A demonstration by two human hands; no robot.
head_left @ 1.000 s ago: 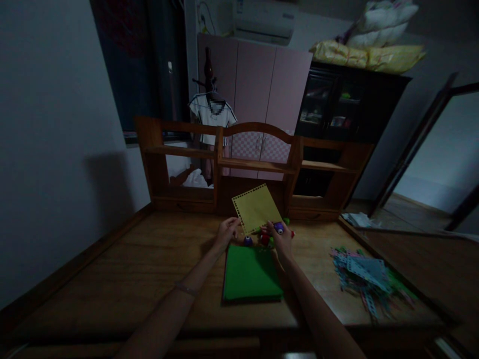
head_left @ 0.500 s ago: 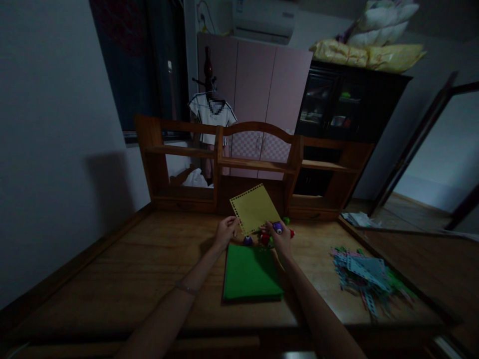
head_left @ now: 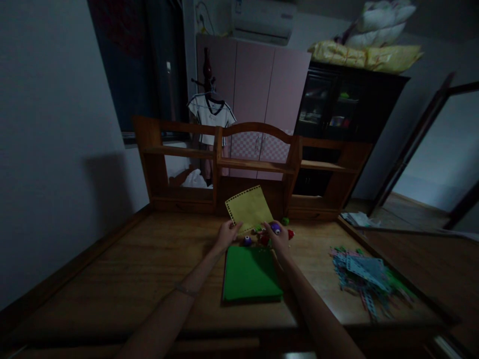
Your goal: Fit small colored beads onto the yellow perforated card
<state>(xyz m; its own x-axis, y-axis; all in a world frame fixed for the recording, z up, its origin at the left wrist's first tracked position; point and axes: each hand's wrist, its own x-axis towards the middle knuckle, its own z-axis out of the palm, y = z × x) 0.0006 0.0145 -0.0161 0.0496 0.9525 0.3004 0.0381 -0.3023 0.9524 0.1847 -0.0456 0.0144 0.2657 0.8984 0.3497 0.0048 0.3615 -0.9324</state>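
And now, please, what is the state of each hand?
Left hand: closed, pinching the yellow sheet near its lower left corner.
Right hand: closed, holding a purple ball-like piece, also at the sheet's lower edge.

A wooden desk [head_left: 157, 279] carries a green stack [head_left: 252, 274] near its front middle. Small colourful toys [head_left: 247, 241] sit just beyond; a mixed heap [head_left: 368, 274] of blue, pink and green pieces lies rightward.

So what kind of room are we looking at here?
Probably a room in a home, perhaps a bedroom: a tall pink wardrobe stands at the back, a white shirt hangs in front of it, and a wooden desk fills the foreground.
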